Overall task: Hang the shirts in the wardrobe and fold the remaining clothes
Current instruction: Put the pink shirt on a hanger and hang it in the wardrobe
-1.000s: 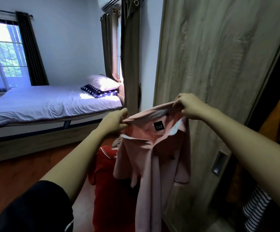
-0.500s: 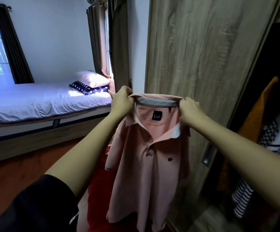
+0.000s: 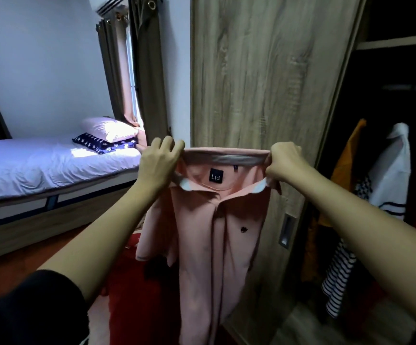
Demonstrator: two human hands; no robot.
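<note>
Head view: the pink polo shirt (image 3: 209, 232) hangs in the middle of the frame, held up by its collar with its front toward the camera. The left hand (image 3: 161, 163) grips the collar's left end, fingers curled over the top edge and thumb behind the cloth. The right hand (image 3: 285, 161) pinches the collar's right end in a closed fist. Between the two hands the collar is stretched flat and level, and a small dark label (image 3: 216, 175) reading "Ltd" shows inside the neck. The shirt's body drops straight down toward the lower edge of the frame, its placket closed and a small dark emblem on the chest. One short sleeve hangs loose at the lower left of the shirt.

Directly behind the shirt stands the wooden wardrobe door (image 3: 259, 83), filling the upper centre, with a recessed handle (image 3: 286, 230) just right of the shirt. At the right edge the wardrobe is open and dark inside. There an orange garment (image 3: 346, 158), a white garment (image 3: 393, 170) and a black-and-white striped garment (image 3: 339, 277) hang close together, well apart from the pink shirt.

On the left of the frame is a bed (image 3: 40, 165) with pale sheets. A light pillow (image 3: 108, 129) lies on top of a dark blue star-patterned pillow (image 3: 102, 144) at its far end. Brown curtains (image 3: 149, 70) hang between the bed and the wardrobe door. Something red (image 3: 132, 295) lies low behind the shirt, at the bottom centre; what it is cannot be told. A black sleeve (image 3: 27, 312) covers the left upper arm at the lower left corner
</note>
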